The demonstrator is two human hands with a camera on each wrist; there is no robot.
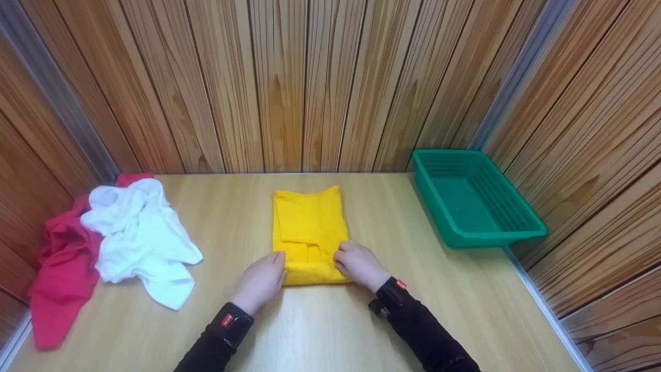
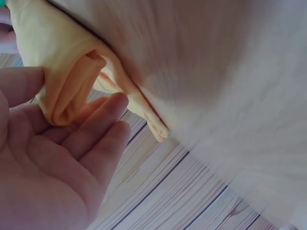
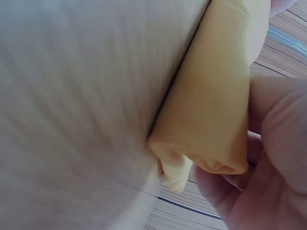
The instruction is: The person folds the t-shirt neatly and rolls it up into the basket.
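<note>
A yellow garment [image 1: 310,217], folded into a narrow rectangle, lies in the middle of the wooden table. Its near end is turned over into a thick fold. At the left end of that fold, my left hand [image 1: 262,279] pinches the cloth; in the left wrist view the thumb and fingers sit around the layered yellow edge [image 2: 72,81]. My right hand [image 1: 361,264] grips the opposite end. Seen from the right wrist, the thumb lies on one side of the yellow fold [image 3: 206,100] and the curled fingers on the other.
To the left, a crumpled white cloth [image 1: 142,237] partly covers a red one [image 1: 62,289]. A green plastic basket [image 1: 449,230] stands at the back right, close to the side wall. Wood-panelled walls [image 1: 304,93] border the table [image 1: 289,336] at the back and sides.
</note>
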